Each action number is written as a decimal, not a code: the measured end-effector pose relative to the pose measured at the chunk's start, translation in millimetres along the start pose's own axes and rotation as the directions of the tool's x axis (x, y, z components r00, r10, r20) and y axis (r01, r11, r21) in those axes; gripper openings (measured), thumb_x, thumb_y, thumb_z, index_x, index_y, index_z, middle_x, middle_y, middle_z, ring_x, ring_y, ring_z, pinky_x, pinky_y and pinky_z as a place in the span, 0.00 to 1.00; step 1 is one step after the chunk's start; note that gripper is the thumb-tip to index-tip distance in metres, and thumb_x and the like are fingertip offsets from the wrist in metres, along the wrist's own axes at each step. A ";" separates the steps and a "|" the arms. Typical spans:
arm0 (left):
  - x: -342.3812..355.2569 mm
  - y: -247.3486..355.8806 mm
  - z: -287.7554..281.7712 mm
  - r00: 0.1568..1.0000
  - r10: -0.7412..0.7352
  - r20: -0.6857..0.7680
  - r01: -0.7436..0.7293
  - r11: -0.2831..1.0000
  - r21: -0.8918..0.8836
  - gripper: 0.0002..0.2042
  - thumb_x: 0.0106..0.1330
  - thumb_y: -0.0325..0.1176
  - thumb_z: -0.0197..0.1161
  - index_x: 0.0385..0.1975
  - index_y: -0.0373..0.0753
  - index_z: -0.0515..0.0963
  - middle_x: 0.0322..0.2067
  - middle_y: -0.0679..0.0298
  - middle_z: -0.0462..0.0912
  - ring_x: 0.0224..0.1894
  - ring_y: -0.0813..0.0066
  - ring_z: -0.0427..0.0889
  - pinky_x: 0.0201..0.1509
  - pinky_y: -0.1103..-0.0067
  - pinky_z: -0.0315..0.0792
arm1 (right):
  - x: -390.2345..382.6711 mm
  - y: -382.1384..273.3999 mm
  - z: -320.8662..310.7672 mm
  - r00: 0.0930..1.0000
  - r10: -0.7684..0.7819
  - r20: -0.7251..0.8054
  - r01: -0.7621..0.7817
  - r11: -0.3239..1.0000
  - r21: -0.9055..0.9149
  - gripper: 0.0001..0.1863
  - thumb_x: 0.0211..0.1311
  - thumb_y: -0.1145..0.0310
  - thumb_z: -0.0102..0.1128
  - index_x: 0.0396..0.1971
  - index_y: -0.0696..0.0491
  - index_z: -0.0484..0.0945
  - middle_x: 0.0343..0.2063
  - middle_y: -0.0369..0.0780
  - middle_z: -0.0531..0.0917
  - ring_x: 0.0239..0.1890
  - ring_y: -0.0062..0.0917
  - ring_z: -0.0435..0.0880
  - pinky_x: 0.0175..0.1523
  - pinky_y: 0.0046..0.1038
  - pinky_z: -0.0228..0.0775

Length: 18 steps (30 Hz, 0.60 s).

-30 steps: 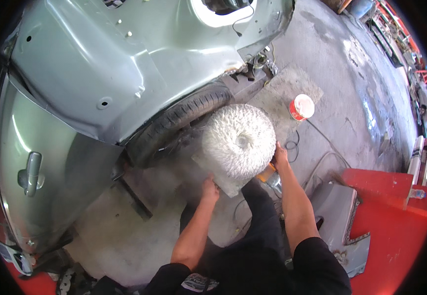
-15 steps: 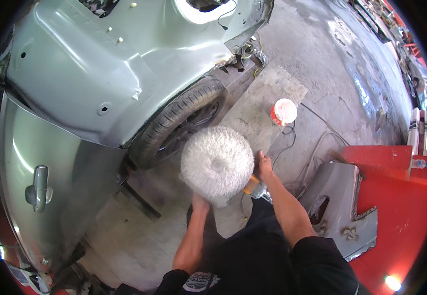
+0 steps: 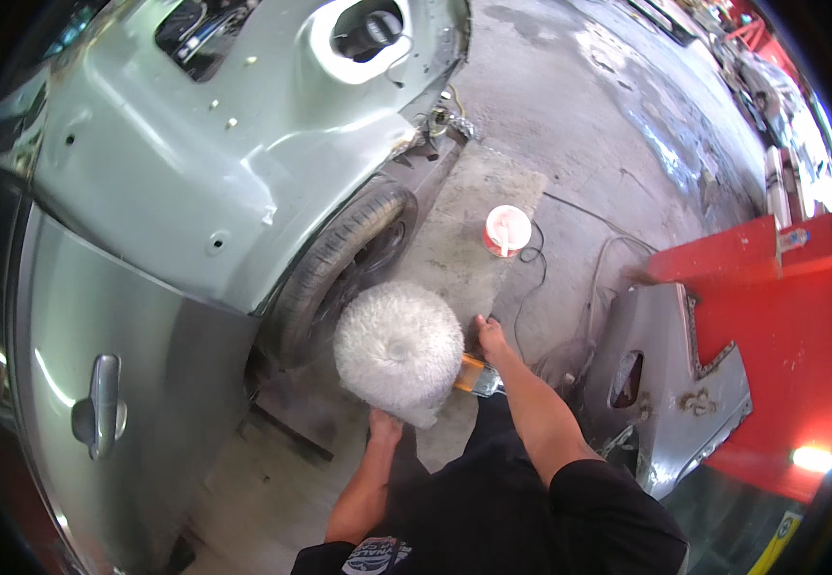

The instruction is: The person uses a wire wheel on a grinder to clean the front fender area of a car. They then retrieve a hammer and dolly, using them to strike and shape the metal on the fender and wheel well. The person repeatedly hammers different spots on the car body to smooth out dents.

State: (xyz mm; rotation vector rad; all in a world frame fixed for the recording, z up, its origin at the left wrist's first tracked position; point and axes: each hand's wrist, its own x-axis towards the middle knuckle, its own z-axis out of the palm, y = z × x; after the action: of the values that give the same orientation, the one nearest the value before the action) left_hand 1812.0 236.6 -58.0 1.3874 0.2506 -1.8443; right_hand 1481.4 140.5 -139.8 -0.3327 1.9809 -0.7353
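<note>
A fluffy white round pad or bundle (image 3: 398, 347) sits over the near end of a long, dusty board (image 3: 478, 206). My right hand (image 3: 490, 340) grips the board's right edge, thumb upward. My left hand (image 3: 384, 422) is closed at the near end, just below the white bundle, which partly hides its fingers. An orange and metal tool (image 3: 476, 376) lies beside the bundle, partly hidden by it and my right arm. A red-and-white tub with pale contents (image 3: 507, 230) stands on the board, farther out.
At left is a car body (image 3: 167, 144) with an exposed tire (image 3: 325, 249) and a door (image 3: 148, 383). A grey cut panel (image 3: 674, 393) leans by a red panel (image 3: 761, 287) at right. Cables (image 3: 607, 225) cross the concrete floor (image 3: 569, 125).
My hands, the board, the tub and the white bundle have shifted left in the view. The bundle appears lower in the picture, and the whole view has shifted with my head.
</note>
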 end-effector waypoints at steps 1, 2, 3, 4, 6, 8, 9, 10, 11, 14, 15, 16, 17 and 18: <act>0.3 2.1 -1.1 0.999 -0.035 0.001 0.035 0.999 -0.004 0.25 0.80 0.49 0.42 0.72 0.48 0.63 0.70 0.64 0.68 0.70 0.59 0.68 0.72 0.59 0.64 | -5.0 -3.5 1.4 1.000 -0.027 0.010 0.027 1.000 0.015 0.30 0.74 0.52 0.51 0.58 0.66 0.75 0.56 0.60 0.79 0.62 0.53 0.77 0.66 0.46 0.65; 2.0 2.5 -1.2 0.995 -0.072 -0.069 0.073 0.997 0.001 0.24 0.80 0.50 0.42 0.71 0.48 0.64 0.69 0.65 0.69 0.70 0.59 0.69 0.71 0.59 0.64 | -10.7 -8.5 2.2 0.999 -0.033 0.004 0.033 0.999 -0.014 0.30 0.74 0.51 0.50 0.59 0.66 0.75 0.56 0.61 0.79 0.62 0.53 0.77 0.65 0.46 0.67; 4.0 1.0 -2.1 0.999 -0.051 -0.002 0.051 0.999 0.000 0.24 0.80 0.50 0.42 0.71 0.48 0.65 0.69 0.65 0.70 0.70 0.60 0.69 0.71 0.59 0.65 | -17.3 -13.1 0.5 1.000 -0.017 -0.009 0.017 0.999 -0.045 0.31 0.74 0.51 0.50 0.59 0.66 0.74 0.56 0.61 0.79 0.61 0.53 0.77 0.64 0.46 0.68; 5.3 -1.9 -4.5 0.999 -0.032 -0.006 0.032 0.999 0.012 0.24 0.79 0.50 0.43 0.70 0.48 0.66 0.69 0.65 0.71 0.70 0.60 0.69 0.70 0.59 0.65 | -24.4 -18.2 -0.2 1.000 0.014 -0.021 -0.014 1.000 0.005 0.31 0.75 0.50 0.49 0.59 0.66 0.73 0.56 0.62 0.77 0.61 0.53 0.77 0.62 0.46 0.69; 12.2 -11.8 -9.2 0.999 0.002 -0.037 -0.001 0.999 0.049 0.25 0.78 0.51 0.44 0.70 0.49 0.67 0.69 0.65 0.71 0.70 0.61 0.69 0.70 0.59 0.65 | -36.7 -27.2 -5.9 0.999 -0.035 -0.005 0.035 0.999 -0.012 0.31 0.75 0.49 0.48 0.56 0.67 0.73 0.56 0.63 0.77 0.62 0.54 0.76 0.63 0.46 0.68; 19.3 -17.5 -19.4 0.992 0.021 -0.124 -0.007 0.994 0.110 0.26 0.77 0.51 0.45 0.71 0.50 0.66 0.69 0.65 0.70 0.70 0.61 0.69 0.71 0.59 0.64 | -48.0 -32.8 -9.2 0.999 -0.044 0.011 0.044 0.999 -0.011 0.32 0.76 0.48 0.47 0.54 0.68 0.73 0.56 0.64 0.77 0.61 0.54 0.76 0.63 0.46 0.67; 23.6 -16.7 -24.8 0.999 0.021 -0.048 -0.015 0.991 0.134 0.28 0.77 0.53 0.43 0.72 0.49 0.64 0.72 0.65 0.66 0.73 0.60 0.64 0.74 0.60 0.58 | -51.9 -35.1 -9.4 0.997 -0.074 -0.001 0.074 0.997 0.011 0.32 0.76 0.48 0.47 0.53 0.68 0.72 0.55 0.64 0.77 0.61 0.55 0.76 0.63 0.47 0.67; 26.5 -16.7 -30.8 1.000 0.002 -0.007 -0.001 0.989 0.149 0.29 0.77 0.54 0.40 0.73 0.48 0.62 0.74 0.64 0.63 0.75 0.59 0.59 0.78 0.61 0.51 | -54.3 -36.8 -9.8 0.996 -0.091 -0.007 0.091 0.995 0.033 0.32 0.76 0.47 0.47 0.52 0.68 0.72 0.54 0.64 0.77 0.61 0.56 0.76 0.63 0.47 0.67; 30.2 -15.0 -36.2 1.000 -0.030 -0.003 0.030 0.985 0.170 0.31 0.76 0.55 0.37 0.75 0.47 0.60 0.76 0.64 0.59 0.78 0.58 0.54 0.81 0.61 0.44 | -55.5 -38.2 -8.6 0.996 -0.093 -0.020 0.093 0.996 -0.005 0.32 0.76 0.47 0.46 0.52 0.68 0.72 0.54 0.65 0.77 0.60 0.56 0.76 0.62 0.47 0.68; 31.6 -3.8 -52.0 0.848 0.083 0.524 -0.292 -0.751 0.592 0.26 0.75 0.50 0.48 0.71 0.49 0.66 0.72 0.66 0.65 0.74 0.62 0.62 0.74 0.59 0.58 | -54.9 -41.1 -4.1 0.995 -0.089 -0.035 0.085 0.990 -0.115 0.33 0.77 0.46 0.45 0.52 0.68 0.71 0.52 0.65 0.78 0.59 0.58 0.77 0.61 0.48 0.69; 31.7 1.2 -54.8 0.822 0.049 0.567 -0.312 -0.795 0.521 0.26 0.75 0.49 0.48 0.70 0.48 0.66 0.72 0.65 0.65 0.74 0.62 0.62 0.74 0.59 0.58 | -54.2 -41.5 -2.4 0.994 -0.103 -0.037 0.095 0.982 -0.161 0.33 0.77 0.46 0.45 0.53 0.67 0.71 0.52 0.65 0.78 0.59 0.58 0.77 0.61 0.48 0.69; 31.1 1.1 -54.6 0.832 0.004 0.555 -0.281 -0.859 0.428 0.26 0.75 0.49 0.47 0.70 0.48 0.66 0.72 0.64 0.65 0.74 0.61 0.62 0.74 0.59 0.57 | -52.7 -42.1 -1.4 0.995 -0.090 -0.037 0.080 0.973 -0.218 0.33 0.77 0.46 0.45 0.53 0.67 0.71 0.52 0.64 0.78 0.58 0.58 0.77 0.61 0.48 0.69; 30.5 1.8 -53.0 0.842 -0.052 0.537 -0.247 -0.921 0.300 0.26 0.75 0.48 0.47 0.69 0.47 0.67 0.72 0.63 0.65 0.74 0.60 0.61 0.74 0.59 0.57 | -51.8 -41.7 -0.4 0.993 -0.108 -0.042 0.099 0.979 -0.176 0.32 0.77 0.46 0.45 0.54 0.67 0.71 0.53 0.63 0.78 0.59 0.56 0.77 0.61 0.47 0.69; 27.9 2.2 -52.8 0.847 -0.015 0.531 -0.321 -0.812 0.488 0.25 0.75 0.48 0.46 0.69 0.46 0.67 0.71 0.62 0.66 0.73 0.59 0.62 0.74 0.59 0.58 | -51.0 -40.6 0.5 0.995 -0.091 -0.042 0.084 0.986 -0.143 0.32 0.77 0.47 0.46 0.54 0.67 0.72 0.55 0.63 0.78 0.60 0.54 0.76 0.62 0.46 0.69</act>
State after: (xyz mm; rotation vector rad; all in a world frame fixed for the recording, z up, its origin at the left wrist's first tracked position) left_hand 1849.3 252.7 -101.8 1.7331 -2.9247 -0.8950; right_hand 1504.5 134.6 -79.2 -0.4933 2.0798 -0.6657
